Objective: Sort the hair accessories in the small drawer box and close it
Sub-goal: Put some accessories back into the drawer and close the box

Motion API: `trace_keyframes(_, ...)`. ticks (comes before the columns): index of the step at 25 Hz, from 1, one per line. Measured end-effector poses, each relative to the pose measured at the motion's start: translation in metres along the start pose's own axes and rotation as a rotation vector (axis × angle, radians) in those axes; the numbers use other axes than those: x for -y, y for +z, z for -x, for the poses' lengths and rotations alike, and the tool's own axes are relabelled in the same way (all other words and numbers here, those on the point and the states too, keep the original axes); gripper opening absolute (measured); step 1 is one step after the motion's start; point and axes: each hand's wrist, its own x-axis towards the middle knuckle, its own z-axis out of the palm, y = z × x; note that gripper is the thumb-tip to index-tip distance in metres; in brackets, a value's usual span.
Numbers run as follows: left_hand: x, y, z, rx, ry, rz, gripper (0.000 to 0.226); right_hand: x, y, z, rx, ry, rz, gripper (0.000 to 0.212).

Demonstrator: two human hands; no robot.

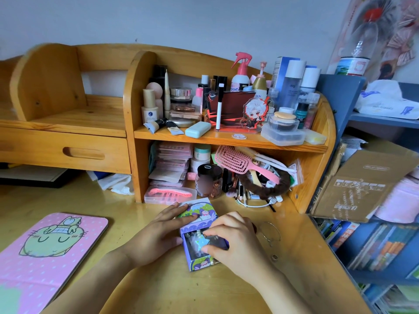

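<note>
The wide yellow wooden desk [158,291] carries a wooden shelf unit [140,123] at its back, full of cosmetic bottles and jars, with a pink plastic hairbrush [238,163] in the lower compartment. On the left part of the desk lies a flat pink dotted mat with a green cartoon animal [49,250]. Near the middle of the desk, in front of the shelf unit, stands the small purple cardboard drawer box with cartoon prints [199,215]; its drawer [199,252] is pulled out toward the person. The left hand [163,230] rests flat on the top and left side of the box, fingers stretched, pressing it rather than gripping. The right hand [229,236] is curled over the open drawer, its fingertips pinching a small dark hair accessory [214,240] inside. A light blue star-shaped clip [200,244] lies in the drawer just beside these fingers. To the right of the box, thin metal rings [269,231] lie on the desk.
</note>
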Motion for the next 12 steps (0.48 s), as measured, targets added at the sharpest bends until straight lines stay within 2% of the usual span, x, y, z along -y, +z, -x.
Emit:
trace_keyframes(5,0.0014,0.0011,0.0005,-0.013,0.009,-0.006,0.063,-0.0025,0.0007,0.0001,0.071,0.069,-0.122,0.039)
trace_keyframes(12,0.0005,0.0007,0.0005,-0.015,0.009,-0.006,0.062,-0.0041,0.0010,-0.0010,0.125,0.150,-0.208,0.032)
